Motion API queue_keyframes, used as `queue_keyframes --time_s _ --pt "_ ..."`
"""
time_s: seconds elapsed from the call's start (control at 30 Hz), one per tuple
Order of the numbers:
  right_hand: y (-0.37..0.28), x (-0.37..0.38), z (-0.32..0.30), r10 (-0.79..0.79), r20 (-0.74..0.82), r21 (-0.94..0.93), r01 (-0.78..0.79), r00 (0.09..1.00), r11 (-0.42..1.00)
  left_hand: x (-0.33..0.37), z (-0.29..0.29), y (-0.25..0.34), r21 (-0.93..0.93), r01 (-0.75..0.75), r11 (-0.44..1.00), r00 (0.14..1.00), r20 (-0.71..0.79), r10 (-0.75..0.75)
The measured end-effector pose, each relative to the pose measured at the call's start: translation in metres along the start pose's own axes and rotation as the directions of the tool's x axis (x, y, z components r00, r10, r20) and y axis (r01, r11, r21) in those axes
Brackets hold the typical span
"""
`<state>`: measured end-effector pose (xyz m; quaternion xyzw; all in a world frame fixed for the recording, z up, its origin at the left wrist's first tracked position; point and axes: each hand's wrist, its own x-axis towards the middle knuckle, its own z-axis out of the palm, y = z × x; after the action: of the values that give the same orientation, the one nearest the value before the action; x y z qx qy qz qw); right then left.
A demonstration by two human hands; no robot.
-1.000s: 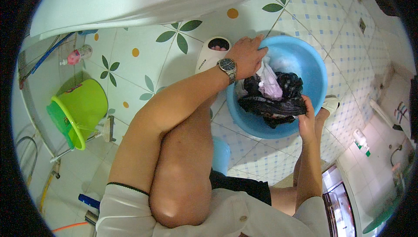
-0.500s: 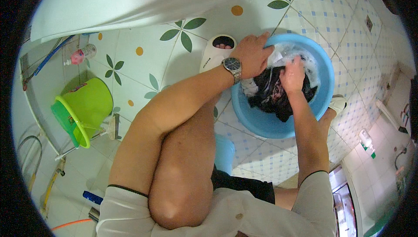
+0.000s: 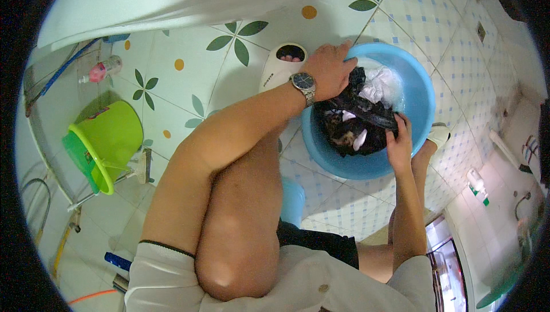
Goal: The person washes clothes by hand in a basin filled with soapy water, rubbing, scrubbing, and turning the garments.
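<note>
A round blue basin (image 3: 423, 77) stands on the floor with soapy water and wet laundry in it. My left hand (image 3: 329, 71), a metal watch on its wrist, is closed over the basin's upper left rim; its fingertips are partly hidden. Inside, black cloth (image 3: 366, 114) lies heaped across the left and middle. With bent fingers and thumb, my right hand (image 3: 401, 143) holds the right end of this cloth near the basin's lower right wall. White cloth (image 3: 381, 85) lies in the suds beyond it, and small white bits show among the dark folds.
My slippered foot (image 3: 290, 54) is left of the basin, the other slipper (image 3: 440, 134) right of it. A light blue plastic item (image 3: 293, 200) is beside my knee. A green bucket (image 3: 123, 134) lies tipped at left, near a pink-labelled bottle (image 3: 98, 71). A white bottle (image 3: 475, 180) is at right.
My right hand has moved from the suds down to the basin's right side, drawing the black cloth along. More white cloth shows behind it. My left hand stays on the rim.
</note>
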<state>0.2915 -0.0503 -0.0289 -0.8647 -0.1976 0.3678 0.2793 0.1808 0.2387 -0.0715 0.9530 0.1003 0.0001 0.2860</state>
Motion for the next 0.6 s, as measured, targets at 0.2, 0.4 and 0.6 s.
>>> queue_keyframes --time_s 0.2,0.4,0.6 --pt "-0.029 0.031 0.055 -0.408 0.138 -0.614 0.401 0.903 0.68 -0.006 0.006 -0.002 -0.004 -0.018 1.0 0.998 -0.066 0.018" --pt "-0.019 0.115 0.07 -0.181 0.128 -0.736 0.215 0.975 0.641 0.001 0.004 0.002 -0.015 -0.01 1.0 0.999 -0.05 0.009" --pt "-0.034 0.082 0.058 0.176 0.212 0.607 -0.27 0.961 0.747 -0.007 0.009 -0.008 0.002 -0.019 1.0 0.996 -0.085 0.019"
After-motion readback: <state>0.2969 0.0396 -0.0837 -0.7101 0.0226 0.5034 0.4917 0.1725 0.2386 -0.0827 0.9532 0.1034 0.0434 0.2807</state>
